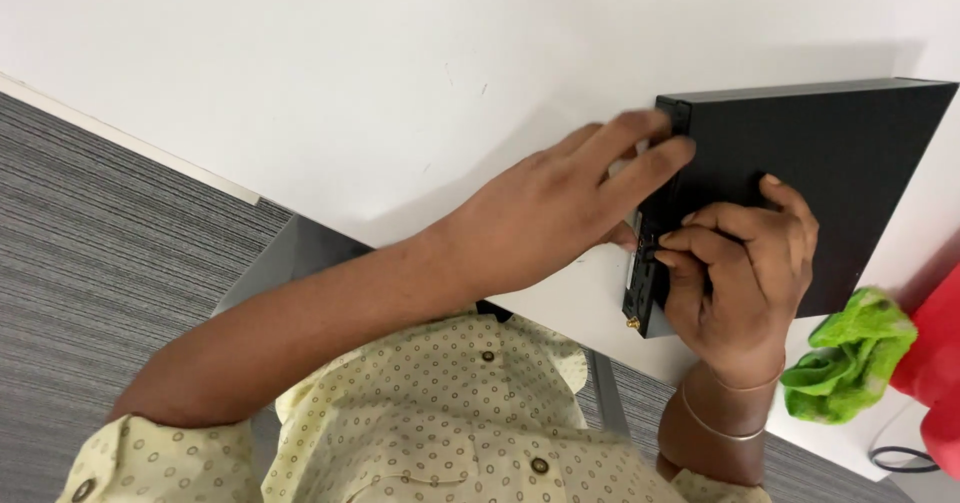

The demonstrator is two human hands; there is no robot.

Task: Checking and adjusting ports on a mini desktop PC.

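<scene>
A flat black box [830, 173] lies on the white table [400, 73], its narrow side face with ports and a small gold connector [632, 323] turned toward me. My left hand [560, 213] reaches across from the left, its fingers laid over the box's near top corner and edge, bracing it. My right hand [740, 283], with thin bangles on the wrist, is curled on the same side face: the thumb lies on the box's top and the fingertips pinch at the ports. Whatever is under those fingertips is hidden.
A crumpled green cloth [845, 358] lies on the table just right of my right wrist, beside a red object [935, 353] at the frame's edge. A black cable loop [900, 458] shows at the lower right. Grey carpet [90, 253] is below the table's edge on the left.
</scene>
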